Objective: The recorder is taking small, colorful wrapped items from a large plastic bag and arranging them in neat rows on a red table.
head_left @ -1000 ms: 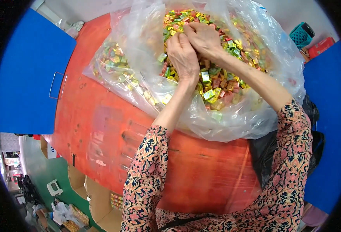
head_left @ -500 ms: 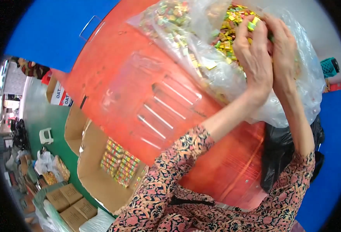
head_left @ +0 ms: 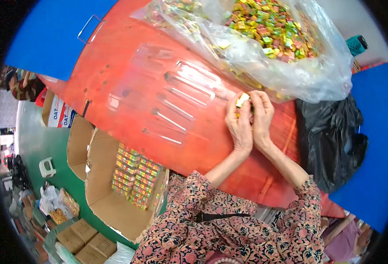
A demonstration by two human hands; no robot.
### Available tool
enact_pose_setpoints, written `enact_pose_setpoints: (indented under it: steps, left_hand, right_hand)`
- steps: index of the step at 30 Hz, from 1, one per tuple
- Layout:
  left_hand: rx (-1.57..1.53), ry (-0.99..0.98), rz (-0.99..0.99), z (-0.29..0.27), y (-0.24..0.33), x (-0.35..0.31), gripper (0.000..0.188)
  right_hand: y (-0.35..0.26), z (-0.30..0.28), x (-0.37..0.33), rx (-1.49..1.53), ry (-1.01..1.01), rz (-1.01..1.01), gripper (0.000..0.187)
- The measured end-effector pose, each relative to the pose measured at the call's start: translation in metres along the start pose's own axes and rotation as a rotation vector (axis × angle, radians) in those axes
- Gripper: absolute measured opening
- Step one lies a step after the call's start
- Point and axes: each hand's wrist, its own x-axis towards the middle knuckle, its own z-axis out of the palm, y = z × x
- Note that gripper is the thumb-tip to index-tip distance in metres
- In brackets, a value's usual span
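Observation:
My left hand [head_left: 237, 127] and my right hand [head_left: 262, 116] are cupped together over the red tabletop [head_left: 216, 154], closed round a few small wrapped candies [head_left: 242, 100]. One yellow-green candy shows at the left fingertips; the rest are mostly hidden by the fingers. Beyond my hands lies a large clear plastic bag [head_left: 286, 75], its mouth open on a heap of candies [head_left: 264, 31] in yellow, green and pink wrappers. Just left of my hands is a clear plastic tray [head_left: 158, 103] with several long narrow slots, lying flat; no candies show in it.
At the table's left edge stands an open cardboard box [head_left: 99, 176] holding rows of candy packs [head_left: 136, 176]. A black plastic bag [head_left: 326, 136] hangs at the right edge. Brown cartons [head_left: 86, 242] and a white stool [head_left: 47, 167] are on the green floor.
Both hands have come out of the bag of candies and moved toward me, down over the table, holding a few candies. The bag's heap is now uncovered. My view has shifted slightly.

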Motion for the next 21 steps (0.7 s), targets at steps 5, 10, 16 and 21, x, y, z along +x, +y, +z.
enact_pose_setpoints:
  steps: [5, 10, 16, 21]
  left_hand:
    - [0.067, -0.041, 0.178, -0.008, -0.015, 0.004, 0.032]
    - [0.169, -0.04, 0.308, -0.006, -0.012, 0.004, 0.03]
    - [0.16, -0.115, 0.301, -0.006, -0.009, 0.012, 0.03]
    - [-0.091, -0.124, -0.03, -0.014, 0.003, 0.019, 0.026]
  right_hand:
    - [0.014, -0.005, -0.001, -0.004, 0.022, -0.058, 0.013]
    - [0.018, -0.005, 0.0, -0.009, 0.068, -0.146, 0.013]
    - [0.02, -0.003, 0.0, 0.091, 0.129, -0.085, 0.012]
    - [0.012, 0.015, 0.003, -0.028, 0.162, -0.073, 0.013]
